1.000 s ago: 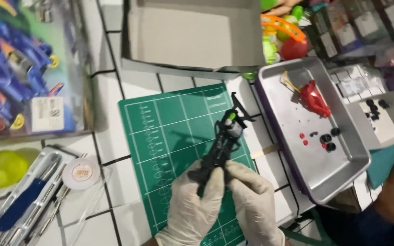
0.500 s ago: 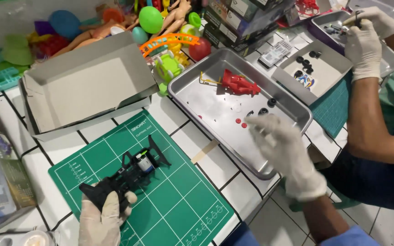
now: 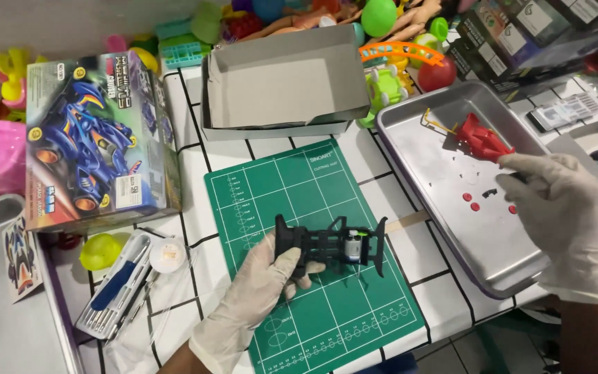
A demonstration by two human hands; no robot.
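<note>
My left gloved hand (image 3: 261, 291) pinches the black plastic toy-car chassis (image 3: 331, 246) over the green cutting mat (image 3: 354, 312). Right gloved hand (image 3: 562, 208), off the chassis now, reaches into the metal tray (image 3: 417, 149), fingers loosely curled beside the red car-body shell (image 3: 480, 138).

The scene is evenly and brightly lit from above, and only soft, short shadows are cast under the chassis (image 3: 330, 246) and box (image 3: 282, 83). A dull sheen is seen on the metal tray (image 3: 444, 228), with no harsh glare. The mat (image 3: 313, 263) is rendered sharply; slight motion blur is shown on the right hand (image 3: 565, 215). Straight tile lines are bent slightly toward the edges.
</note>
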